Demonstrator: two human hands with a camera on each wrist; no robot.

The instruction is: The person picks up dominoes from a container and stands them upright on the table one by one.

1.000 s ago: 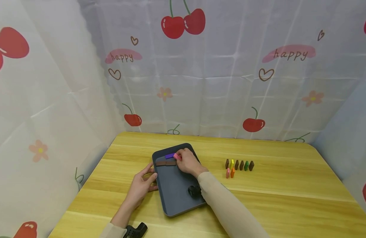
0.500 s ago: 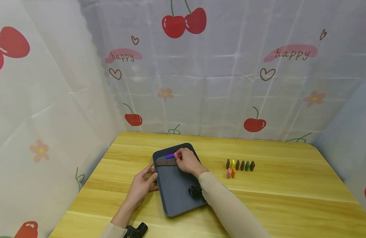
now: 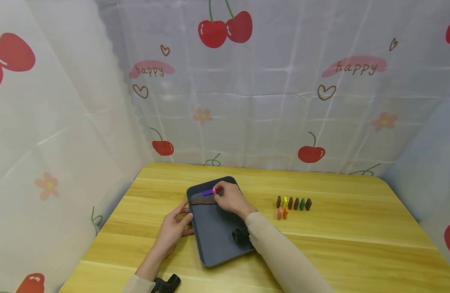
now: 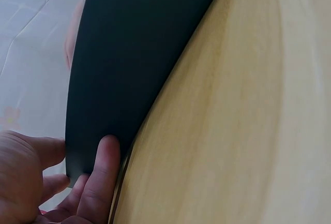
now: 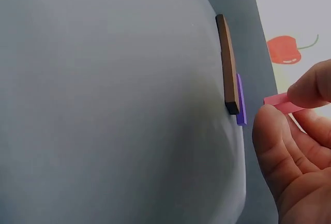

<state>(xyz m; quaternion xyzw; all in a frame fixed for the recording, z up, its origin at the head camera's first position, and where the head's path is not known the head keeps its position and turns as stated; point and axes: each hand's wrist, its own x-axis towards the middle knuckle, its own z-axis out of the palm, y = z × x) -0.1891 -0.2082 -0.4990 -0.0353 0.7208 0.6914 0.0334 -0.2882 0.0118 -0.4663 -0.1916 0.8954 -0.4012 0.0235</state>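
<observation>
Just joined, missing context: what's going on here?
A person's right hand pinches a pink block at the far end of a dark grey tray, next to a purple block. Two brown blocks lie end to end in the tray, nearer the person. The left hand touches the tray's left side. Eight more blocks stand on the table to the right.

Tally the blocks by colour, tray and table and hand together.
Brown rectangular blocks: 6
Pink rectangular blocks: 2, one pinched by the right hand
Purple rectangular block: 1
Yellow rectangular block: 1
Green rectangular block: 1
Orange rectangular block: 1
Total in view: 12
</observation>
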